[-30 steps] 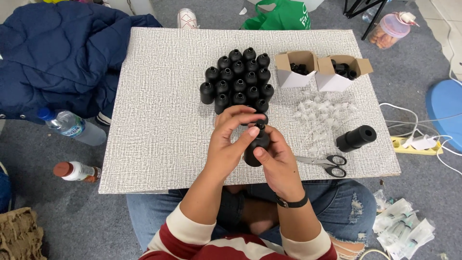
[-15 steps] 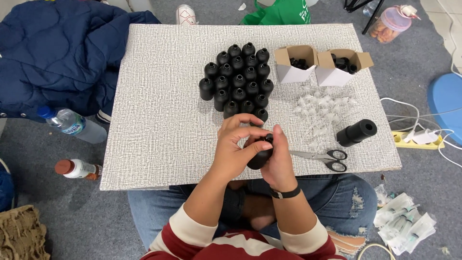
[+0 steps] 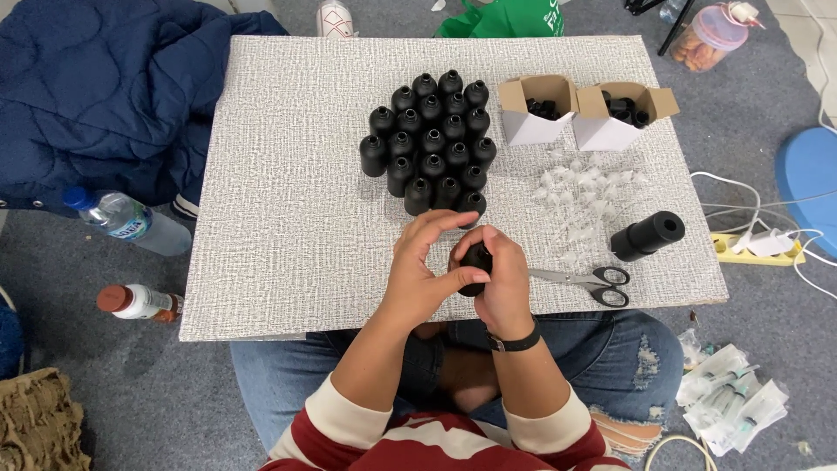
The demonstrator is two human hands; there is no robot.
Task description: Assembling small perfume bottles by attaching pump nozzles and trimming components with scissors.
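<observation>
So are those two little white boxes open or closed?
Open. Both white boxes have their brown flaps folded up, and black pieces show inside.

1. The table (image 3: 288,201) is pale grey-white with a fine woven, crackled texture.
2. The small bottle (image 3: 475,262) between the hands is matt black.
3. The cluster of bottles (image 3: 432,144) is the same matt black, caps included.
4. The two small boxes (image 3: 532,126) are white outside and brown cardboard inside.
5. The loose droppers (image 3: 580,196) are clear and whitish.
6. The cylinder (image 3: 647,235) is black.
7. The scissors (image 3: 593,281) have silver blades and black handles.
8. The wristwatch (image 3: 514,342) strap is black.
9. The sleeves (image 3: 349,419) are striped dark red and cream.
10. The jeans (image 3: 610,349) are blue.
11. The quilted jacket (image 3: 96,96) is navy.
12. The floor (image 3: 218,419) is grey carpet.
</observation>
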